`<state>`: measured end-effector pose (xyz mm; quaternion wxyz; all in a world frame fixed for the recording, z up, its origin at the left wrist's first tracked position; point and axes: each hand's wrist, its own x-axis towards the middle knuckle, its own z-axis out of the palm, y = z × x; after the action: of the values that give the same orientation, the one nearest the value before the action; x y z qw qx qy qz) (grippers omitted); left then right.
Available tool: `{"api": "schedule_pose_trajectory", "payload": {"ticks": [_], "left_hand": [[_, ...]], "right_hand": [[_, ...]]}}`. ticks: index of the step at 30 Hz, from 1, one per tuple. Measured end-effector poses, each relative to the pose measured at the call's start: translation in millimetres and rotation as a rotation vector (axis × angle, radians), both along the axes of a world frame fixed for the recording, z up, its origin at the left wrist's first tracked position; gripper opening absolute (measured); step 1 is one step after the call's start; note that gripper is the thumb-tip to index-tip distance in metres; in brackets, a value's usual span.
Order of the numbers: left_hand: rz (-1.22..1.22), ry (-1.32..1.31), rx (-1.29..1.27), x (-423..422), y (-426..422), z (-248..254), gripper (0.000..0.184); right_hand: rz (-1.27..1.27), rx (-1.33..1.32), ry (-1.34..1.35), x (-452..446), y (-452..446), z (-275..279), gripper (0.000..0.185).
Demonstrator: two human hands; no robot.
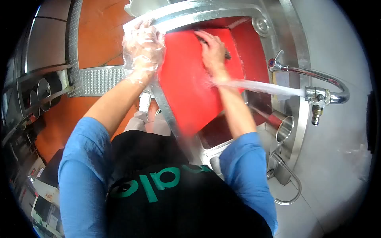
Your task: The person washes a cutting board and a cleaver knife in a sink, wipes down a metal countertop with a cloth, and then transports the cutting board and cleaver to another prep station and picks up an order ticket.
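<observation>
A large red cutting board [190, 79] lies tilted over the metal sink, its surface wet. My left hand [143, 45], in a clear plastic glove, is closed at the board's left edge by the sink rim; its fingertips are partly hidden. My bare right hand [212, 49] presses a dark scouring pad [227, 54] against the upper part of the board. Only the pad's ends show past the fingers. From the tap [317, 96], a jet of water [262, 86] crosses my right forearm and splashes onto the board.
The sink rim [206, 16] surrounds the board. A steel cup [285, 127] stands right of the sink, near a second curved spout [293, 190]. A perforated metal floor grate [102, 81] crosses the orange floor at left. Metal kitchen equipment [45, 43] lines the far left.
</observation>
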<state>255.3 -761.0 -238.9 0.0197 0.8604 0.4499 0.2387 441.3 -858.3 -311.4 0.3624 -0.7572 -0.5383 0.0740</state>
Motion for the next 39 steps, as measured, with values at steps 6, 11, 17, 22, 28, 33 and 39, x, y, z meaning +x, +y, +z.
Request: {"api": "schedule_pose_trajectory", "payload": {"ticks": [6, 11, 17, 22, 28, 33, 39], "left_hand": [[0.018, -0.012, -0.008, -2.2, 3.7, -3.4, 0.017], [0.039, 0.024, 0.012, 0.9, 1.7, -4.6, 0.017], [0.039, 0.086, -0.039, 2.6, -2.7, 7.0, 0.024], [-0.01, 0.046, -0.059, -2.0, -0.6, 6.3, 0.025], [0.045, 0.095, -0.091, -0.7, -0.5, 2.6, 0.024], [-0.013, 0.049, -0.045, -2.5, -1.3, 9.2, 0.027], [0.012, 0.075, -0.038, 1.1, 1.4, 1.1, 0.024]], "right_hand": [[-0.455, -0.419, -0.061, 84.9, -50.4, -61.5, 0.032], [-0.103, -0.005, 0.068, -17.7, -0.6, 16.2, 0.036], [0.27, 0.051, 0.138, -99.8, -101.0, 71.8, 0.038], [0.066, -0.258, 0.01, -47.2, -178.4, 53.5, 0.032], [0.081, 0.029, 0.143, -109.3, -92.4, 73.3, 0.044], [0.322, -0.126, 0.122, -110.5, -213.2, 100.1, 0.04], [0.078, -0.067, 0.097, -84.5, -187.0, 89.6, 0.037]]}}
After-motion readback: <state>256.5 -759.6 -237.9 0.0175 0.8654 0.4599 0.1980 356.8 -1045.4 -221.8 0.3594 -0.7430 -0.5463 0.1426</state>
